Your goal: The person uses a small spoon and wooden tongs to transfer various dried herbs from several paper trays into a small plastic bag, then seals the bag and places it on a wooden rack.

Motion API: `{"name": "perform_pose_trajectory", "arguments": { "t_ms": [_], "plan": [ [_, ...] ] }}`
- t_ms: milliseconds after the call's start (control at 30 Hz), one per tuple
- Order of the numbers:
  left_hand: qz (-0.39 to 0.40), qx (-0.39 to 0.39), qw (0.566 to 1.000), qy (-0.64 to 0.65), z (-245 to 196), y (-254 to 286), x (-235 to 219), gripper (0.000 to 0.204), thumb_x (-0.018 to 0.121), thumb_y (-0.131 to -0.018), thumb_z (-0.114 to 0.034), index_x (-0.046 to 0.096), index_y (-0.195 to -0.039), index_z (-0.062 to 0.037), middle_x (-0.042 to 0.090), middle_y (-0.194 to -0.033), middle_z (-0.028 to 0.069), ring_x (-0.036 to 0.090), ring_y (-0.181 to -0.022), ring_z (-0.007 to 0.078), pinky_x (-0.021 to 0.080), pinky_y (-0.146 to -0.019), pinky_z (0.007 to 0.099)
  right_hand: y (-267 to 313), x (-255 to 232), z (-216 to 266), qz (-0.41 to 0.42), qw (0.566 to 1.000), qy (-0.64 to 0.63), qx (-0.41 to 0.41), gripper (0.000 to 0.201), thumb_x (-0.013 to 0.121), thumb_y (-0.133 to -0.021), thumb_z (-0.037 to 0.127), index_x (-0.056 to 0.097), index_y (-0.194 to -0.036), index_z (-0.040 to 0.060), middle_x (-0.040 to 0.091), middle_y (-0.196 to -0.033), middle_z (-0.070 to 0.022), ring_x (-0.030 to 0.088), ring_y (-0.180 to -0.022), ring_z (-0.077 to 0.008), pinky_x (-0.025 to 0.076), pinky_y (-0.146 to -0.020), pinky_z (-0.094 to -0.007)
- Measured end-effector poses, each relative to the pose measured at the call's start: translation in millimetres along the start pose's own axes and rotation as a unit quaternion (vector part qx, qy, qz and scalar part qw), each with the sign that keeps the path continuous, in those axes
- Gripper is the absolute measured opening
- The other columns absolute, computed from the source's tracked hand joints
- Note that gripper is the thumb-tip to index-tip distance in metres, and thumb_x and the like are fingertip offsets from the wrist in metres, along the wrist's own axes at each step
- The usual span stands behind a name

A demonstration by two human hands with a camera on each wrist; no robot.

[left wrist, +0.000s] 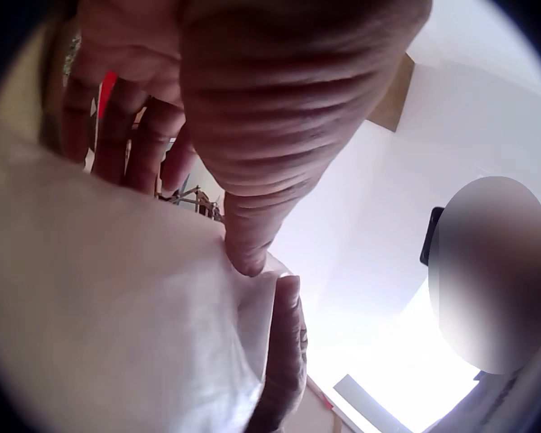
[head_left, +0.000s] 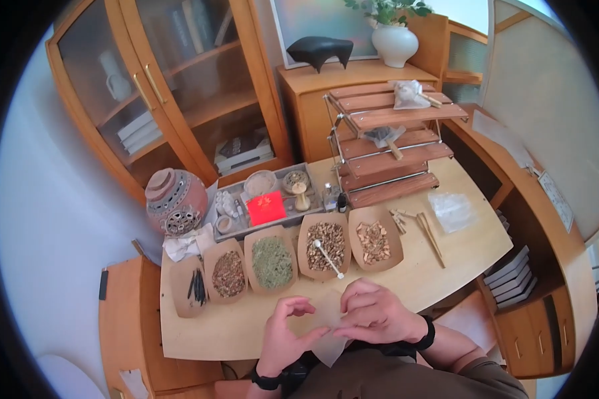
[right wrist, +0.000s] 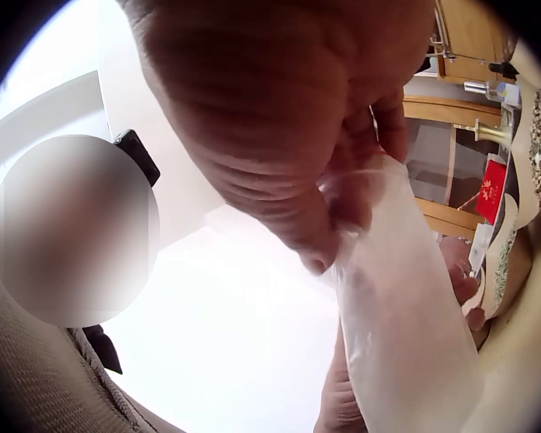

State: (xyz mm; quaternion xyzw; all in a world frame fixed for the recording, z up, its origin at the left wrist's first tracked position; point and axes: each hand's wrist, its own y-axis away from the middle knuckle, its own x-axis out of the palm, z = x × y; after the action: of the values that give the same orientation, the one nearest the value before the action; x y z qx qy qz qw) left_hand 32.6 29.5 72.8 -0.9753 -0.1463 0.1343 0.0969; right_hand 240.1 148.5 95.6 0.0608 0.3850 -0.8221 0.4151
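Observation:
A thin translucent white bag (head_left: pixel 330 350) is between the two hands at the near table edge. My right hand (head_left: pixel 377 316) pinches its edge, fingers curled behind, as the right wrist view also shows. My left hand (head_left: pixel 281 338) faces it with a wide gap between thumb and fingers. In the left wrist view the left thumb (left wrist: pixel 250 236) lies straight, its tip against the bag's edge beside the right thumb (left wrist: pixel 289 311). The other left fingers (left wrist: pixel 117 135) stand spread behind the bag, their tips partly hidden by it.
Beyond the hands stand paper trays of dried herbs (head_left: pixel 271 263), one with a white scoop (head_left: pixel 327 258). Behind are a grey tray (head_left: pixel 229 231) with a red packet (head_left: pixel 266 208), a clay jar (head_left: pixel 173 193) and a slatted rack (head_left: pixel 386 149). Wooden tongs (head_left: pixel 430 239) and clear bags (head_left: pixel 452 211) lie right.

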Motion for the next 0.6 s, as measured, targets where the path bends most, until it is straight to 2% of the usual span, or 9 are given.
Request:
{"name": "perform_pose_trajectory", "arguments": {
  "t_ms": [33,100,133,200,267,333,467,533,600],
  "plan": [
    [-0.004,-0.007,1.0,-0.004,8.7,3.4,-1.8,0.039,0.09,-0.086,-0.012,0.067,-0.115,-0.0001,0.073,-0.105,0.0072,0.069,-0.095,0.0193,0.055,-0.09,0.0334,0.7,2.0,-1.9,-0.038,0.999,0.002,0.015,0.017,0.09,-0.084,0.016,0.078,-0.094,0.0094,0.065,-0.081,-0.0006,0.065,-0.089,-0.0242,0.05,-0.084,-0.0381],
    [0.06,-0.066,0.994,0.064,32.9,5.6,-5.0,0.027,0.085,-0.091,-0.008,0.068,-0.111,0.0008,0.074,-0.102,0.0047,0.068,-0.093,0.0129,0.055,-0.087,0.0296,2.3,4.2,-7.4,-0.033,0.999,-0.018,0.018,0.02,0.091,-0.083,0.015,0.078,-0.096,0.0085,0.066,-0.082,-0.0015,0.066,-0.089,-0.0236,0.05,-0.087,-0.0383],
    [0.055,-0.069,0.994,0.062,36.6,7.9,-6.8,0.027,0.085,-0.091,-0.008,0.068,-0.111,0.0008,0.074,-0.102,0.0047,0.068,-0.093,0.0129,0.055,-0.087,0.0296,2.1,4.2,-9.8,-0.031,0.999,-0.029,0.02,0.022,0.092,-0.082,0.014,0.079,-0.099,0.0076,0.067,-0.082,-0.0024,0.067,-0.089,-0.023,0.051,-0.09,-0.0386],
    [0.077,-0.161,0.964,0.198,38.1,11.0,-8.8,0.014,0.079,-0.096,-0.004,0.07,-0.106,0.0011,0.074,-0.096,0.001,0.065,-0.088,0.0073,0.054,-0.082,0.0256,-1.1,1.4,-9.5,-0.007,0.998,-0.067,0.018,0.023,0.094,-0.081,0.015,0.079,-0.097,0.0065,0.069,-0.084,-0.0043,0.069,-0.093,-0.0232,0.05,-0.092,-0.0411],
    [0.077,-0.168,0.962,0.2,36.8,12.3,-11.3,0.009,0.076,-0.099,-0.004,0.071,-0.104,0.0012,0.074,-0.094,-0.0004,0.064,-0.086,0.0063,0.053,-0.079,0.0248,-6.4,-2.2,-4.8,0.014,0.995,-0.102,0.017,0.024,0.095,-0.08,0.016,0.079,-0.095,0.0054,0.071,-0.086,-0.0062,0.071,-0.096,-0.0234,0.049,-0.094,-0.0436],
    [0.079,-0.173,0.96,0.204,34.8,12.0,-12.0,0.006,0.073,-0.102,-0.004,0.071,-0.101,0.0014,0.074,-0.091,-0.0017,0.064,-0.084,0.0052,0.052,-0.077,0.024,-12.1,-7.2,1.5,0.054,0.99,-0.131,0.026,0.022,0.091,-0.085,0.018,0.076,-0.094,0.0054,0.069,-0.085,-0.0042,0.07,-0.102,-0.0236,0.046,-0.105,-0.0441],
    [0.137,-0.136,0.975,0.109,32.4,10.8,-18.3,0.016,0.066,-0.107,-0.011,0.071,-0.099,0.0024,0.067,-0.085,-0.0028,0.057,-0.079,0.0054,0.05,-0.073,0.025,-12.3,-21.0,-5.2,0.142,0.985,-0.095,-0.038,0.021,0.089,-0.088,0.02,0.074,-0.088,0.0055,0.068,-0.085,-0.005,0.069,-0.1,-0.0255,0.047,-0.102,-0.0437],
    [0.158,-0.129,0.976,0.076,34.7,12.7,-22.9,0.019,0.063,-0.109,-0.012,0.07,-0.099,0.0024,0.064,-0.083,-0.0036,0.055,-0.076,0.0061,0.049,-0.072,0.0258,-6.6,-22.9,-5.1,0.187,0.975,-0.119,0.008,0.019,0.086,-0.091,0.02,0.074,-0.086,0.0061,0.066,-0.083,-0.0052,0.069,-0.097,-0.0264,0.047,-0.099,-0.0433],
    [0.189,-0.108,0.974,0.07,38.8,12.8,-23.2,0.025,0.059,-0.112,-0.017,0.068,-0.1,0.0026,0.059,-0.08,-0.0018,0.05,-0.075,0.0082,0.047,-0.07,0.0278,-2.3,-21.2,-7.2,0.186,0.973,-0.139,0.011,0.018,0.084,-0.093,0.019,0.074,-0.085,0.0062,0.065,-0.08,-0.0049,0.068,-0.09,-0.0254,0.048,-0.096,-0.0424]
  ]
}}
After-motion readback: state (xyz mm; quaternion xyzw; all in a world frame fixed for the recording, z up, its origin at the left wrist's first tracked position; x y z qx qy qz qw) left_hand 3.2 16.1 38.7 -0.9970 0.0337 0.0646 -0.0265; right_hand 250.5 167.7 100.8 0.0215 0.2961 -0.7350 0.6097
